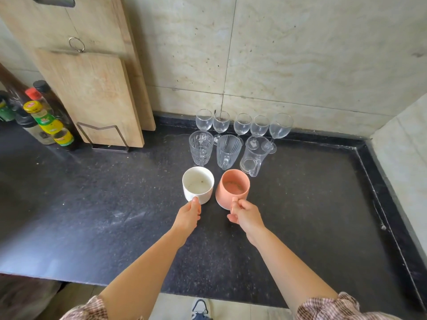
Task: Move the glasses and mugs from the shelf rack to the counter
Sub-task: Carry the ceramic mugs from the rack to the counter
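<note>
No readable text anywhere here. The yellow-capped bottle (44, 116) at the left edge of the counter wears a green and yellow label, and the dark bottle (62, 136) in front of it has a yellow one, but the print on both is too small and blurred to make out. Nothing else carries lettering.

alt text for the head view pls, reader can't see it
A person's left hand holds a white mug and the right hand a pink mug, both by the handle, low over or on a dark counter. Behind them stand three clear glass mugs and a row of five wine glasses along the wall. Cutting boards and bottles are at far left.
</note>
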Demonstrator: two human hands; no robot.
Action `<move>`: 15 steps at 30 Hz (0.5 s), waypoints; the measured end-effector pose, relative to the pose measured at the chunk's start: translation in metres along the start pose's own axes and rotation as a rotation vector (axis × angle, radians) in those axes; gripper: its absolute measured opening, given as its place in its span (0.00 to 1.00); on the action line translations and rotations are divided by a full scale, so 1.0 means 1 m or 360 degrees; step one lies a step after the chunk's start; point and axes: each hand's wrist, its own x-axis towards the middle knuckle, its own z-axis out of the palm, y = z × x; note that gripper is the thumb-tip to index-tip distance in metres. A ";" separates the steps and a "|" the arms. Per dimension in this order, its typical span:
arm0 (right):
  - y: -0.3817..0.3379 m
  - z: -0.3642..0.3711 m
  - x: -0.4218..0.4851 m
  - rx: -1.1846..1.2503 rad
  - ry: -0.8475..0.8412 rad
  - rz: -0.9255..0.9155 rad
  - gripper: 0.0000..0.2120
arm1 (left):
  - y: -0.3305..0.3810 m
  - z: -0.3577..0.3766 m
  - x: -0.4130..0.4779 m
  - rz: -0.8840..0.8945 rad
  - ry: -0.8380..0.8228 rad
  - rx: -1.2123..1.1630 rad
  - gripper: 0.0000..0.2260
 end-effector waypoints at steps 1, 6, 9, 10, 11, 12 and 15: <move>0.002 0.000 0.001 -0.0030 -0.0012 0.0001 0.14 | 0.000 0.000 0.001 -0.0015 -0.0009 0.0020 0.17; -0.001 -0.001 0.001 -0.0198 0.0023 -0.0016 0.13 | -0.001 -0.002 0.006 -0.0030 -0.0004 0.0160 0.22; -0.003 0.000 -0.001 -0.0416 0.0030 -0.0031 0.16 | 0.000 -0.002 0.007 -0.0027 0.0012 0.0279 0.22; -0.004 0.001 -0.002 -0.0504 0.0066 -0.0057 0.18 | 0.002 -0.002 0.007 -0.0035 0.0022 0.0324 0.22; -0.004 0.002 -0.004 -0.0587 0.0141 -0.0104 0.18 | 0.003 -0.002 0.007 -0.0038 0.0031 0.0356 0.21; -0.005 0.004 -0.006 -0.0649 0.0253 -0.0165 0.17 | 0.005 -0.001 0.007 -0.0046 0.0039 0.0376 0.21; -0.009 0.009 -0.015 -0.0663 0.0522 -0.0342 0.09 | 0.010 -0.006 0.002 -0.0081 0.0075 0.0475 0.21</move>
